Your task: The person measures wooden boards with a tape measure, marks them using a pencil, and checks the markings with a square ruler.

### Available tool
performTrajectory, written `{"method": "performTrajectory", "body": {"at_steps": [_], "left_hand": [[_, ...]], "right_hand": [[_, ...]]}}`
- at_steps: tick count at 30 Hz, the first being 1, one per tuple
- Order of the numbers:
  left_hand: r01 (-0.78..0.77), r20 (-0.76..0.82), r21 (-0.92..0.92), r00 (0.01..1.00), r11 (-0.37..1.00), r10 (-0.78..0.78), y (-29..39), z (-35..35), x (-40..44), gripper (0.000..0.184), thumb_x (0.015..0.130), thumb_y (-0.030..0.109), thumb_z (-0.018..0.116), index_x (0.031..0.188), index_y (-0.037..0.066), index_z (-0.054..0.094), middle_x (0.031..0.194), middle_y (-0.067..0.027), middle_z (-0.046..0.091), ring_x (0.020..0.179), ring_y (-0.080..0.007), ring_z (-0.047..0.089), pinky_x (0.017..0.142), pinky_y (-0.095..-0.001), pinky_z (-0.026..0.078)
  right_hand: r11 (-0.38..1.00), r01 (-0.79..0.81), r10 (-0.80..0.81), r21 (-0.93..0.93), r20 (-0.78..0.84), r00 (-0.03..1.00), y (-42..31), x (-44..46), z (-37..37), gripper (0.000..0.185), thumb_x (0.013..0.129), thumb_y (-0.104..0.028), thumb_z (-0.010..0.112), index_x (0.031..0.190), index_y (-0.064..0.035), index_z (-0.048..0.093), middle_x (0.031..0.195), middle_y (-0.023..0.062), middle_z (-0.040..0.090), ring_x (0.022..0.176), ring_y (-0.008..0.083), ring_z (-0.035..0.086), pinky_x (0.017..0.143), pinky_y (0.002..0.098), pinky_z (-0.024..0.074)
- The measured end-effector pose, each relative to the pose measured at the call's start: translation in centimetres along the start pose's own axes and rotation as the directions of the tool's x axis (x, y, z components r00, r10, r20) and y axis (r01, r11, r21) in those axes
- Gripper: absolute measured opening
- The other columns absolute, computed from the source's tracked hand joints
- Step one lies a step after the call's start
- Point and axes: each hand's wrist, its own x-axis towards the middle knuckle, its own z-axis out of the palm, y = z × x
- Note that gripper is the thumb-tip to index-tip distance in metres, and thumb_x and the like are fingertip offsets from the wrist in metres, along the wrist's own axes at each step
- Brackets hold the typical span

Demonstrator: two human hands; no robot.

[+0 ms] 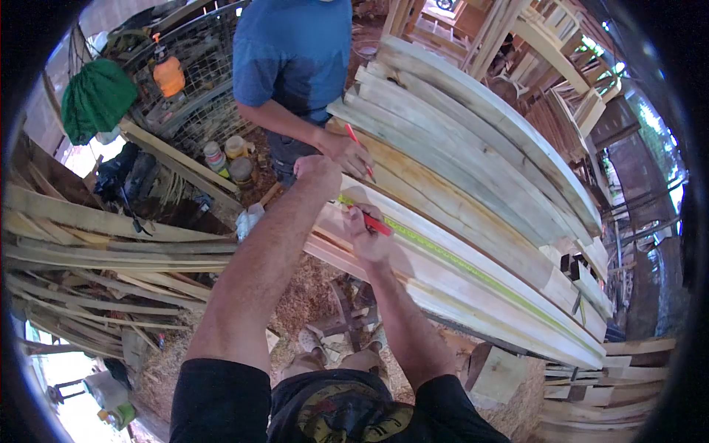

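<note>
A yellow-green tape measure blade (pixel 443 255) lies stretched along a pale plank (pixel 509 310). My right hand (pixel 371 240) rests over the plank near the blade's left end, closed on a red pencil (pixel 378 224). My left hand (pixel 319 174) is curled closed just beyond that end, close to the co-worker's hand; whatever its fingers hold, if anything, is hidden. Across the plank, a co-worker's hand (pixel 347 153) holds another red pencil (pixel 351 134), pointing down toward the boards.
Wide boards (pixel 458 140) lie side by side beyond the plank. The co-worker in a blue shirt (pixel 292 52) stands opposite. Wood strips (pixel 103 255) are piled at left, near jars (pixel 240 170) and an orange spray bottle (pixel 168 74). Shavings (pixel 303 295) cover the ground.
</note>
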Motion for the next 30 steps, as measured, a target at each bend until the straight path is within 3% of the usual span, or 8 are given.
{"method": "performTrajectory", "body": {"at_steps": [3,6,9,12,23,26,29,30], "left_hand": [[-0.003,0.002,0.005,1.0,1.0,0.003,0.0,0.0,0.1,0.033,0.082,0.023,0.069,0.111,0.009,0.077,0.116,-0.0134,0.074,0.109,-0.027,0.072,0.091,-0.0414,0.058],[0.012,-0.015,-0.03,1.0,0.999,-0.012,-0.3,0.6,0.6,0.033,0.082,0.024,0.069,0.111,0.01,0.077,0.116,-0.0138,0.075,0.109,-0.028,0.072,0.091,-0.0422,0.058],[0.013,-0.019,-0.044,1.0,0.999,-0.014,0.0,0.6,0.9,0.034,0.082,0.025,0.069,0.111,0.01,0.077,0.115,-0.0139,0.075,0.109,-0.0287,0.072,0.091,-0.0432,0.058],[0.006,-0.005,-0.027,1.0,1.0,-0.006,-0.1,0.7,0.7,0.034,0.081,0.024,0.069,0.11,0.009,0.077,0.115,-0.0141,0.075,0.109,-0.0284,0.072,0.091,-0.0437,0.058],[0.015,-0.027,-0.025,1.0,1.0,-0.016,0.0,0.9,1.0,0.033,0.081,0.021,0.068,0.11,0.009,0.077,0.115,-0.0136,0.075,0.11,-0.0276,0.071,0.093,-0.0412,0.057],[-0.016,-0.006,0.027,1.0,1.0,0.016,-0.4,2.2,2.5,0.035,0.081,0.021,0.071,0.114,0.011,0.077,0.115,-0.0099,0.075,0.103,-0.0279,0.073,0.071,-0.054,0.058],[0.018,0.047,0.011,0.999,1.0,-0.018,0.1,0.5,1.1,0.033,0.082,0.021,0.067,0.111,0.009,0.077,0.116,-0.0139,0.074,0.111,-0.0274,0.071,0.092,-0.042,0.058],[0.017,0.04,0.013,0.999,1.0,-0.017,0.1,0.6,1.2,0.033,0.082,0.021,0.067,0.11,0.009,0.077,0.116,-0.0139,0.075,0.11,-0.0275,0.071,0.092,-0.042,0.058]], "right_hand": [[0.864,-0.465,0.485,0.193,-0.071,0.871,-5.2,0.6,-2.1,0.015,0.103,-0.021,0.06,0.106,-0.0057,0.061,0.081,0.0032,0.064,0.059,0.0096,0.054,0.054,0.0269,0.0455],[0.918,-0.309,0.339,0.248,-0.086,0.937,-3.3,-0.1,-4.8,0.017,0.103,-0.023,0.059,0.108,-0.0065,0.062,0.08,0.0051,0.065,0.056,0.0115,0.055,0.05,0.0273,0.045],[0.919,-0.317,0.319,0.235,0.032,0.947,-2.0,-0.4,-5.4,0.019,0.103,-0.024,0.059,0.11,-0.0063,0.061,0.082,0.0064,0.067,0.058,0.0109,0.056,0.052,0.0264,0.0465],[0.959,-0.246,0.245,0.139,0.026,0.969,-0.5,-0.7,-5.1,0.02,0.103,-0.024,0.06,0.11,-0.0055,0.061,0.083,0.0056,0.067,0.06,0.0101,0.057,0.054,0.026,0.0473],[0.946,-0.322,0.321,0.026,0.029,0.946,-2.4,-0.5,-4.7,0.024,0.101,-0.024,0.064,0.111,-0.0025,0.065,0.087,0.0039,0.068,0.067,0.0097,0.061,0.059,0.0264,0.051],[0.937,-0.327,0.324,0.127,0.043,0.945,-2.6,-0.4,-4.4,0.024,0.101,-0.023,0.064,0.11,-0.0006,0.066,0.086,0.0044,0.068,0.067,0.0101,0.062,0.06,0.0267,0.052],[0.937,-0.303,0.299,0.173,0.051,0.953,-2.6,-0.4,-4.2,0.023,0.102,-0.022,0.063,0.109,-0.0005,0.066,0.086,0.0044,0.068,0.067,0.01,0.062,0.061,0.0265,0.0521],[0.94,-0.294,0.29,0.172,0.049,0.956,-2.6,-0.4,-4.2,0.023,0.102,-0.022,0.063,0.109,-0.0005,0.066,0.086,0.0044,0.068,0.067,0.0099,0.062,0.062,0.0265,0.0521]]}}
